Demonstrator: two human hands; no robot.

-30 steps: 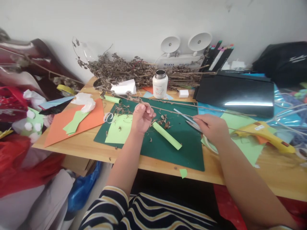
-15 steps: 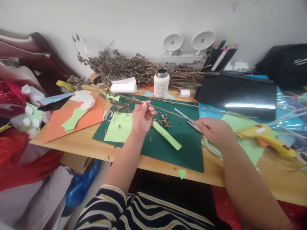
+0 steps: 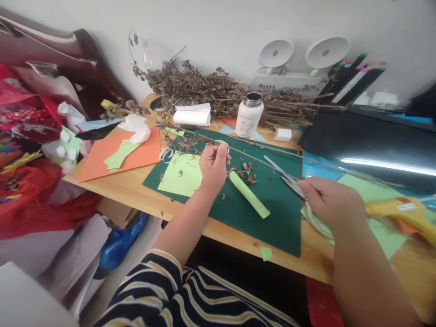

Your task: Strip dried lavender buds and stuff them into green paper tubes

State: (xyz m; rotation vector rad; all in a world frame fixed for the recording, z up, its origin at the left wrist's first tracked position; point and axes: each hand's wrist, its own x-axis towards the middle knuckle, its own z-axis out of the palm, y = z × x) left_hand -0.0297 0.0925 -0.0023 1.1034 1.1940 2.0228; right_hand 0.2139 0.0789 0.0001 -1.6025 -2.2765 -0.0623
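My left hand [image 3: 215,165] is closed, its thumb and fingers pinching a thin dried stem [image 3: 257,159] above the green cutting mat [image 3: 235,215]. Dry leaves hang from the stem's left part. My right hand [image 3: 332,200] is closed at the other end of this stem, its fingertips partly hidden. Under and beside the right fingers lie scissors [image 3: 292,185]; only the blades show. A second dried stem [image 3: 313,160] runs behind the first. Between the hands lie a rolled green paper tube [image 3: 249,195] and crumbled leaves [image 3: 248,171]. Green paper [image 3: 180,175] rests left of the left hand.
A white bottle without a cap [image 3: 250,116] stands behind the mat, before a heap of dried plants [image 3: 194,84]. Orange paper [image 3: 98,159] lies to the left. A yellow glue gun [image 3: 398,206] and a black flat device [image 3: 368,141] are at the right. A white router stands against the wall.
The view has shifted, so most things appear farther right. My left hand has turned and its fingers have curled more tightly around the stem. My right hand stays by the scissors.
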